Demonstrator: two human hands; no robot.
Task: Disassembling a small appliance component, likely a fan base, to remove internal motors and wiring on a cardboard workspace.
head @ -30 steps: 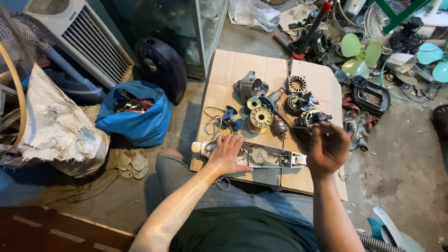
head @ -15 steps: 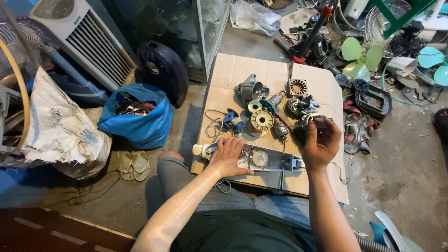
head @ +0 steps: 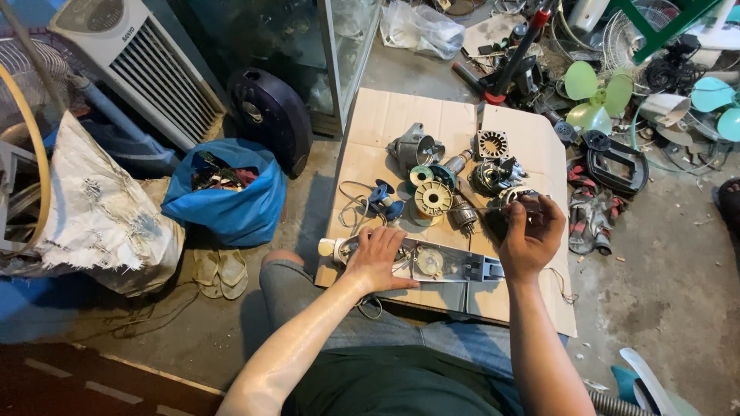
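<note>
Both hands are busy: my left hand (head: 379, 258) lies flat on the grey metal housing (head: 439, 264). My right hand (head: 528, 235) grips a thin tool (head: 505, 206) above the cardboard sheet (head: 401, 115).

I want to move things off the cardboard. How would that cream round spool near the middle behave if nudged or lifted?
The cream spool lies flat on its broad face on the cardboard, so a nudge would probably slide it rather than roll it. It looks like plastic, so likely light and stiff. Set on edge, its round rim would probably roll toward the motor part beside it.
</note>
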